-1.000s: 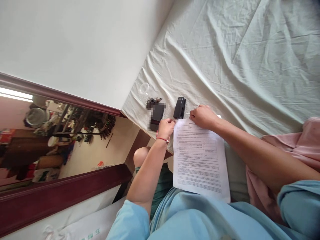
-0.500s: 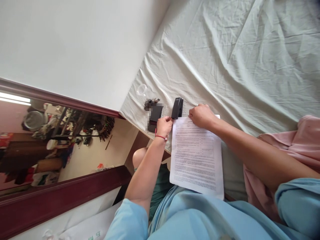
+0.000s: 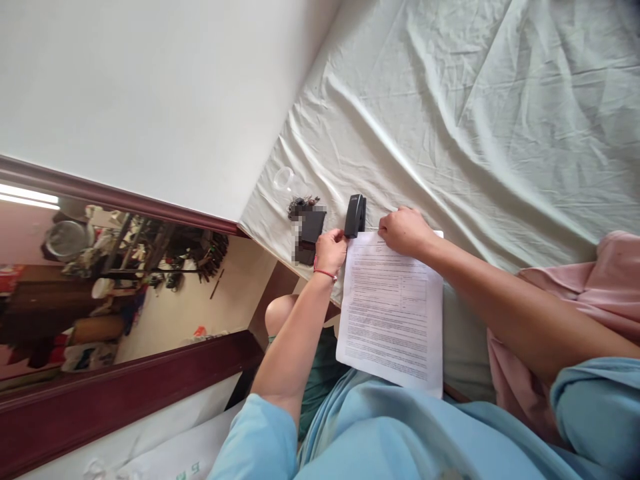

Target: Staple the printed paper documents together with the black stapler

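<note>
Printed sheets of paper (image 3: 387, 320) hang down from the bed toward my lap, their top edge on the bedsheet. With its fingertips pinched together, my left hand (image 3: 331, 250) grips the upper left corner. My right hand (image 3: 407, 230) is closed over the top edge, right of the middle, its fingers curled and partly hidden. Between the two hands a black stapler (image 3: 354, 217) lies with its near end at the paper's top left corner. Whether the paper sits inside its jaw I cannot tell.
Left of the stapler lie a black wallet-like item (image 3: 313, 227), a bunch of keys (image 3: 300, 205) and a clear round lid or cup (image 3: 283, 178). Pink cloth (image 3: 615, 280) is bunched at the right. A wood-framed mirror (image 3: 165, 287) stands on the left.
The paper has tilted slightly, its lower end swinging a little to the left. My left hand has shifted slightly up and right with the corner. The stapler looks nearly still.
</note>
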`<state>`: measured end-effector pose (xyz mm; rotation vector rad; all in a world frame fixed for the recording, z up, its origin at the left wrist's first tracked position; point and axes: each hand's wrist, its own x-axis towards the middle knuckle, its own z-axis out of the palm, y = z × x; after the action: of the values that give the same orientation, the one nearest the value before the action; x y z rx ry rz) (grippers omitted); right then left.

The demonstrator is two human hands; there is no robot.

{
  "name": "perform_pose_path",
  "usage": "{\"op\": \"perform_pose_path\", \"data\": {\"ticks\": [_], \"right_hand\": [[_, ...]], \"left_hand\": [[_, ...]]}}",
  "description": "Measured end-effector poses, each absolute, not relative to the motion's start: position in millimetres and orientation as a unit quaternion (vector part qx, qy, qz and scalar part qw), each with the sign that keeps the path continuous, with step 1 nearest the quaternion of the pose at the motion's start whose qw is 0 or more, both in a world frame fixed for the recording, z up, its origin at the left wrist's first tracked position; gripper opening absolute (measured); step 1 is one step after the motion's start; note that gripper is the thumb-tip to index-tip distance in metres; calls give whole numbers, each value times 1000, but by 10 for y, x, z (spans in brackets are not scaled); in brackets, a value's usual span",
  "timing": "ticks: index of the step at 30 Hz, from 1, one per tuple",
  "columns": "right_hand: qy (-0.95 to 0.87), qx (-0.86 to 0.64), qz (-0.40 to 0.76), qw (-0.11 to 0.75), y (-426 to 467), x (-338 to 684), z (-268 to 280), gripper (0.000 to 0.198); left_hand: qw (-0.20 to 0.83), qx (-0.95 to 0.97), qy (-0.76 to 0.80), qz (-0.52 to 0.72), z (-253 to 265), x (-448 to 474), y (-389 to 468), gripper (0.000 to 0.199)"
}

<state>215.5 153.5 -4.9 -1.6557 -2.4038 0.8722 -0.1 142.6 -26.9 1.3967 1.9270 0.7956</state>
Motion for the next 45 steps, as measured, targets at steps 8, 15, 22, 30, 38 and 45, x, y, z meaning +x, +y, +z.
{"op": "perform_pose_path", "data": {"ticks": [8,15,22,30,38,45], "right_hand": [[-784,-546,291,44,1532,2155,-33,31],[-788,-544,286,43,1531,2168,-17,32],[-790,-540,286,51,1546,2165,-57,32],[-798,-528,290,34,1543,2163,-24,32],[-807,-478,342,53,1517,2163,41,29],[-788,-397,445,154,1529,2267,158,22]], "left_hand": [[159,617,690,343,-158,24,1233,30],[102,757,592,258,-60,30,1054,56],[96,733,622,257,-247,90,963,58],[129,758,597,228,-75,86,938,57],[247,563,704,355,-206,-139,84,54],[470,396,672,413,24,-165,-289,55]]}}
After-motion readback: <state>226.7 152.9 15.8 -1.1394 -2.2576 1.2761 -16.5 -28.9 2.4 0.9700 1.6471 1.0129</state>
